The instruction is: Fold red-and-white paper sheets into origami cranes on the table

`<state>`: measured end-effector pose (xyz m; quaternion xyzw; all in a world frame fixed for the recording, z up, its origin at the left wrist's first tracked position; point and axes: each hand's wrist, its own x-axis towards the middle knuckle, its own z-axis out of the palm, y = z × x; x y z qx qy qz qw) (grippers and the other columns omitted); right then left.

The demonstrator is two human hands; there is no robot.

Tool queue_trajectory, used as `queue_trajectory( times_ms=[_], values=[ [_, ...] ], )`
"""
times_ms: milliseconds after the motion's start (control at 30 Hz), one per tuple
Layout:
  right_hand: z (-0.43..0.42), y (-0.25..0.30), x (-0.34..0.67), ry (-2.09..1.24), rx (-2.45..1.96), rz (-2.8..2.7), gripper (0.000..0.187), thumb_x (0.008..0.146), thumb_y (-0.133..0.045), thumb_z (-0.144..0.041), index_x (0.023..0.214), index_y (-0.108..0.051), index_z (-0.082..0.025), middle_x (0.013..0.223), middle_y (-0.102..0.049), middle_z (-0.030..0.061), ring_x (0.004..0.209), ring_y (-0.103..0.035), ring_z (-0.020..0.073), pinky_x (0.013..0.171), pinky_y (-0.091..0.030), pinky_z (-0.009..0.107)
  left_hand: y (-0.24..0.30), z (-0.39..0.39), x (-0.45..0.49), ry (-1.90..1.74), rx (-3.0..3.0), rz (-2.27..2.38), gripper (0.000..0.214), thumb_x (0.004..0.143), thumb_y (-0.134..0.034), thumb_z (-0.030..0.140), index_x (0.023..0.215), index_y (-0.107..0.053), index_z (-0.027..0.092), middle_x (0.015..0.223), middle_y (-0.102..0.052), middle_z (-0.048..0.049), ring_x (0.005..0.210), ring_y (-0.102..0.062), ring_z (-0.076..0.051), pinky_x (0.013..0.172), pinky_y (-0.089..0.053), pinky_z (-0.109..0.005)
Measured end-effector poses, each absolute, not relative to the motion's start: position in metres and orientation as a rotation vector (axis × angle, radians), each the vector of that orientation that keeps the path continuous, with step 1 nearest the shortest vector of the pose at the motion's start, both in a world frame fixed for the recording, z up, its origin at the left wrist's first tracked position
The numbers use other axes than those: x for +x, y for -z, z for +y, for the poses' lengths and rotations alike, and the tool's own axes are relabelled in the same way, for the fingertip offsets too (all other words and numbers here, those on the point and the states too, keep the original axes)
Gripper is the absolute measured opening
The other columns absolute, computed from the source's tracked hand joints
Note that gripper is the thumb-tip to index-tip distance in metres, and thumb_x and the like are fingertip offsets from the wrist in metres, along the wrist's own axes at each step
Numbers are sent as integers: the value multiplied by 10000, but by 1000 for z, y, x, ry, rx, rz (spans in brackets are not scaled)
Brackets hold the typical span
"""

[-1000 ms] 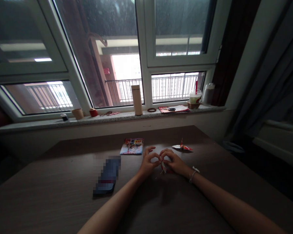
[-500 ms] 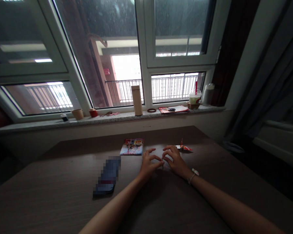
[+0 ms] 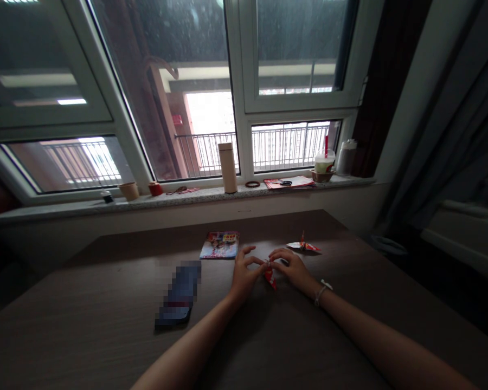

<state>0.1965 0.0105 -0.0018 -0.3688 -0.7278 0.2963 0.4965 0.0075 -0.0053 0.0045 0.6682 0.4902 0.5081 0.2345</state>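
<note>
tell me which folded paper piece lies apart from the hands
The white-winged piece beyond the right hand, untouched; the mostly red piece is held by that and the left hand.

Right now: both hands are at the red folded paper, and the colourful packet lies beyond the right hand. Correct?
Not quite. The head view shows the colourful packet beyond the left hand, off to its left, not beyond the right hand. The rest holds: both hands are at the red folded paper.
</note>
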Motion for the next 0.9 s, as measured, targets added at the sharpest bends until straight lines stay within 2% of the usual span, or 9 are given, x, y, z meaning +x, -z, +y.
queue_trajectory(
  times_ms=[233,433,900],
  values=[
    [12,4,195,-745,-906,-1704,313,820,-663,-532,788,-707,-224,961,-711,67,983,-628,236,939,-445,394,-4,-3,9,-1372,1831,1335,59,685,-825,274,675,-772,250,1234,-605,-61,1212,-517,-281,1083,-360,-475],
    [11,3,196,-646,-939,-1766,262,852,-644,-481,784,-710,-236,953,-699,60,1030,-585,247,986,-396,417,-6,-2,6,-1425,1852,1324,74,724,-793,262,795,-792,283,1218,-608,-57,1204,-527,-271,1076,-374,-462],
    [8,2,194,-592,-905,-1816,212,873,-639,-434,797,-712,-250,958,-692,47,1081,-529,247,1023,-347,428,-4,-3,5,-1393,1912,1316,34,739,-782,282,763,-783,259,1269,-582,-62,1240,-495,-277,1101,-349,-480]
  ],
)
